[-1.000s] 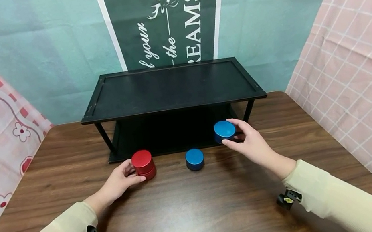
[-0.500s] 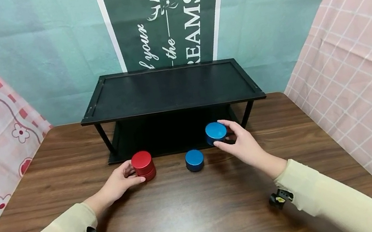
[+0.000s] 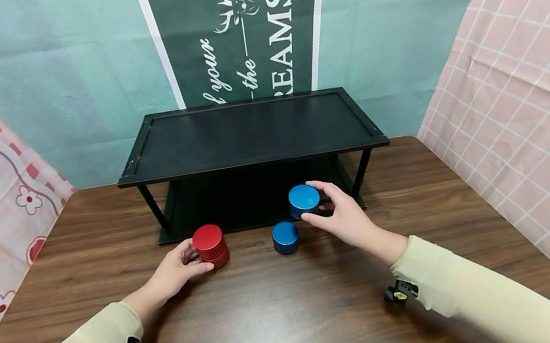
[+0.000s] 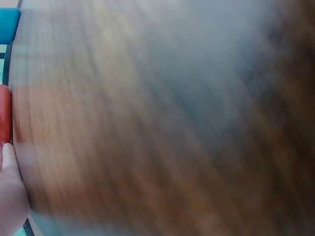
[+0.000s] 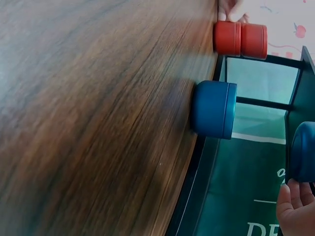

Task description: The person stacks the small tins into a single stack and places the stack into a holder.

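Note:
Two red round tins, one stacked on the other, stand on the table; the upper red tin [image 3: 207,238] sits slightly off-centre on the lower red tin [image 3: 220,259]. My left hand [image 3: 174,271] grips the stack from the left, thumb at the front of the lower tin. A blue round tin [image 3: 285,237] stands on the table right of the stack. My right hand [image 3: 338,215] pinches another blue tin [image 3: 304,197] between thumb and fingers, raised off the table, above and slightly right of the standing one. In the right wrist view the held blue tin [image 5: 304,152] is partly cut off.
A black two-tier rack [image 3: 247,134] stands just behind the tins, its lower shelf [image 3: 231,202] close to them. The wooden table [image 3: 256,324] extends towards me. Patterned cloths [image 3: 524,72] hang at both sides, and a green cloth [image 3: 87,75] hangs behind.
My right hand has moved steadily left with the raised blue tin, from near the rack's right leg to close by the standing blue tin. The left hand and red tins stay put.

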Motion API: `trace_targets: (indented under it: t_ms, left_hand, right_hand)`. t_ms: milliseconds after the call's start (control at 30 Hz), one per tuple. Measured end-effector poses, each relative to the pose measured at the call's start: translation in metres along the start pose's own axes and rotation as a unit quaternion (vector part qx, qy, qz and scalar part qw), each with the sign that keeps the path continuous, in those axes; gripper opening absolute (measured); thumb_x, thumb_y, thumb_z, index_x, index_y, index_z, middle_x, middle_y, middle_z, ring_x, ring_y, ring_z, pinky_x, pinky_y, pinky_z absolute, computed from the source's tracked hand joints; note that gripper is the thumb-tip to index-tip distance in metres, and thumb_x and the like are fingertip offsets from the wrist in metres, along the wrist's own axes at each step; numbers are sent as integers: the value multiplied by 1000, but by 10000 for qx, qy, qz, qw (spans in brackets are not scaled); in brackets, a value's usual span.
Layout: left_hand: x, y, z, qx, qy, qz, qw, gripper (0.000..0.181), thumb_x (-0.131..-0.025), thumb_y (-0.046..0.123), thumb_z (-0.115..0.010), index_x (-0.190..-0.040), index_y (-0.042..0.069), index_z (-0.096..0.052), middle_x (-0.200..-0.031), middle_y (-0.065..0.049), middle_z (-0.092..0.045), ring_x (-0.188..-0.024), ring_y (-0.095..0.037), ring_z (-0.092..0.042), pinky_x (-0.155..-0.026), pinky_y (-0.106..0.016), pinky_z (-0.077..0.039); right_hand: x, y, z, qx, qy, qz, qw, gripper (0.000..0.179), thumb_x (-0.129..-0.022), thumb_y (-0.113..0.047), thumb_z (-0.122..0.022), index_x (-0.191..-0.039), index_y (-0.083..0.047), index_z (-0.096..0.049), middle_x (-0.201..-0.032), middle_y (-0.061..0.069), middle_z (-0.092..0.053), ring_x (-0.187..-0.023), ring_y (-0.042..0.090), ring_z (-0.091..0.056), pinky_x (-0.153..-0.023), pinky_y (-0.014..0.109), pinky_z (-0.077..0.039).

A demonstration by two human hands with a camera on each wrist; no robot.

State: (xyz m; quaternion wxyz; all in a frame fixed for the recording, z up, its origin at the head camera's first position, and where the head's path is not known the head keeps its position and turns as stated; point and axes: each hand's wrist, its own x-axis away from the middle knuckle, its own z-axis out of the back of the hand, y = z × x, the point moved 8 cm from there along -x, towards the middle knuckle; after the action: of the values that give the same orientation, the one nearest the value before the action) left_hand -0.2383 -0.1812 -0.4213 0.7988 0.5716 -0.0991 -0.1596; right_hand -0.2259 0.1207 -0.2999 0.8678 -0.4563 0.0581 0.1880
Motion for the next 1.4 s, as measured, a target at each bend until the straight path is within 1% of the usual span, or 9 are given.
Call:
trace_targets:
  t_ms: [33, 267, 567, 800, 833, 900, 1033, 1233, 1400]
  left_hand:
    - [0, 0, 0, -5, 7, -6, 10000, 54, -83, 8, -70, -127, -8, -43, -122, -23, -56, -117, -33, -48, -100, -47, -37]
    - [1, -1, 2, -45, 12, 39, 10000, 54, -83, 9, -70, -127, -7, -43, -123, -23, -55, -118, -35, -48, -101, -49, -35]
    - [-1, 2, -2, -12, -8, -80, 10000, 53, -83, 8, -70, -127, -8, -44, -122, -23, -55, -117, -33, -48, -100, -49, -36]
    - [-2, -2, 0, -125, 65, -9, 9999, 52, -82, 10, -71, -125, -5, -46, -120, -20, -58, -116, -31, -50, -99, -45, -38]
    - [-2, -2, -1, -120, 55, -6, 9999, 53, -82, 10, -71, -125, -6, -46, -120, -21, -57, -116, -32, -50, -99, -46, -38]
    - [-1, -3, -1, -86, 48, 26, 9999, 53, -82, 10, -71, -126, -6, -45, -121, -21, -57, -117, -33, -49, -100, -47, -37]
    - [0, -3, -1, -162, 52, 16, 9999, 54, -82, 10, -71, -126, -6, -44, -121, -21, -57, -116, -33, -50, -99, -47, -38]
    - [0, -3, -2, -67, 24, 28, 10000, 55, -82, 10, -71, -127, -6, -44, -121, -22, -56, -117, -33, -49, -99, -47, -37]
    - [0, -2, -2, -59, 19, -30, 10000, 54, -82, 9, -71, -127, -6, -44, -121, -22, -56, -117, -34, -49, -100, -48, -37]
  right_hand:
    - [0, -5, 0, -4, -17, 12, 10000, 58, -83, -8, -70, -133, 3, -42, -123, 19, -50, -106, 30, -51, -89, 46, -46]
    - [-6, -12, -8, -193, -32, 50, 9998, 58, -82, -7, -71, -133, 2, -44, -124, 19, -50, -106, 31, -51, -89, 47, -46]
    - [-10, -17, -17, -224, -73, 182, 9996, 58, -82, -6, -71, -132, 4, -44, -123, 19, -51, -104, 30, -52, -88, 47, -47]
    - [-23, 15, -32, -336, -46, 256, 9991, 63, -80, -13, -74, -135, -4, -44, -124, 14, -51, -105, 27, -53, -88, 45, -47]
    - [-24, 16, -33, -339, -44, 286, 9990, 63, -80, -14, -74, -135, -6, -44, -124, 13, -51, -105, 26, -53, -88, 43, -47]
    - [-25, 16, -35, -335, -53, 346, 9988, 62, -81, -17, -74, -134, -7, -45, -124, 11, -52, -104, 23, -54, -88, 41, -48]
    - [-27, 13, -39, -313, -61, 463, 9984, 61, -81, -19, -74, -134, -9, -46, -122, 7, -53, -103, 19, -54, -86, 37, -49]
    - [-28, 8, -44, -326, -89, 578, 9978, 60, -80, -17, -75, -133, -9, -47, -121, 7, -53, -102, 19, -54, -85, 37, -49]
    - [-29, 5, -46, -289, -74, 622, 9976, 60, -80, -17, -75, -133, -10, -47, -120, 7, -53, -102, 18, -54, -84, 35, -50]
